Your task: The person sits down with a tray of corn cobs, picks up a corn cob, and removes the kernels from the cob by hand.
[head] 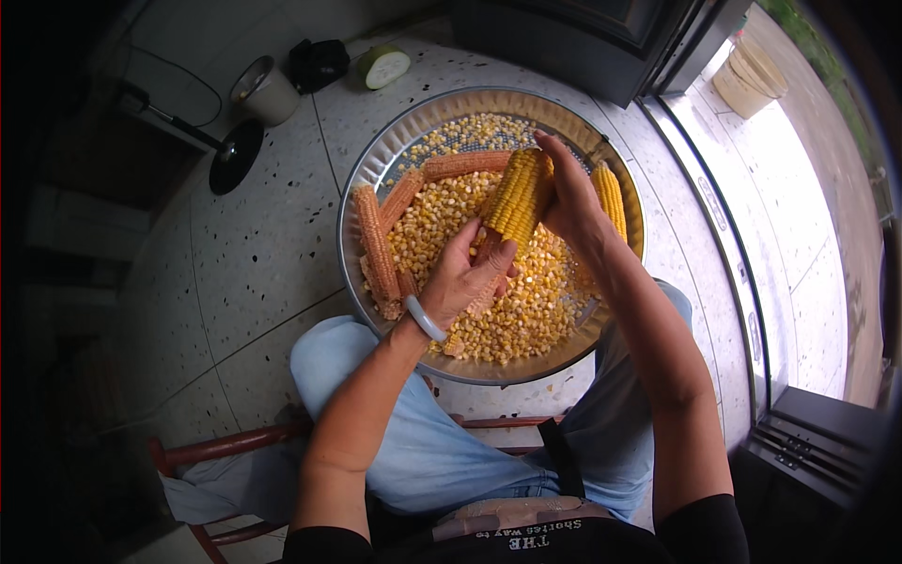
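A corn cob (520,197) with yellow kernels is held tilted between my two hands, over a wide round metal basin (356,282). My left hand (465,271), a pale bangle at its wrist, grips the lower end, where reddish bare cob shows. My right hand (569,187) is closed round the upper right side. Loose corn kernels (521,317) cover much of the basin's bottom. Several stripped cobs, among them one standing out at the left (375,243), lie along the left and far sides. Another corn cob with kernels (610,197) leans at the right rim.
On the speckled floor beyond the basin are a cut green gourd (386,67), a black plastic bag (318,65), a bin (266,92) and a round-based stand (237,156). A door track (712,204) runs at the right, with a bucket (748,79) outside.
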Action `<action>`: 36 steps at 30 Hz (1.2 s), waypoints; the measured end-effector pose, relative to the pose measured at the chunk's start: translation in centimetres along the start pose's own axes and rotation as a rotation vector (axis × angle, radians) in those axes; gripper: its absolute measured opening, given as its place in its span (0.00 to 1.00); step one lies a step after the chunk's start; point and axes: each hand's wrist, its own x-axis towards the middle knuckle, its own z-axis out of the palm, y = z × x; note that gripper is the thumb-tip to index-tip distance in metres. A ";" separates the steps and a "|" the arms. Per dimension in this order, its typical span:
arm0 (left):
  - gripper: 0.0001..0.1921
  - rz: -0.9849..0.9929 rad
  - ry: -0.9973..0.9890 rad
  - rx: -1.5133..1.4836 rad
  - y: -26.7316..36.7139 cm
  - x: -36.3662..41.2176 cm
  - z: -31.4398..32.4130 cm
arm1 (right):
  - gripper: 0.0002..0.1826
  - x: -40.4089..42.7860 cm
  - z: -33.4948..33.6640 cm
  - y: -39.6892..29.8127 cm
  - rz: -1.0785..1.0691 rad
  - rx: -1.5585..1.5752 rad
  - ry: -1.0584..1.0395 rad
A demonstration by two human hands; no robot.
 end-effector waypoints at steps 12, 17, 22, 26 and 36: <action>0.19 0.007 -0.091 0.084 -0.6 -0.1 -0.4 | 0.23 0.6 -0.6 -0.3 0.036 -0.037 -0.030; 0.20 -0.091 -0.109 -0.134 0.1 -0.2 -0.3 | 0.22 0.1 -0.1 -0.4 0.001 -0.028 -0.025; 0.20 -0.046 0.032 0.044 -0.7 0.3 -0.1 | 0.23 0.0 0.3 -0.1 0.030 -0.056 -0.034; 0.20 -0.025 0.029 0.101 -1.1 0.2 -0.5 | 0.24 0.1 0.2 -0.1 0.046 -0.078 -0.035; 0.21 -0.084 -0.047 -0.059 0.2 -0.2 0.1 | 0.23 0.3 -0.2 -0.2 0.069 -0.102 -0.025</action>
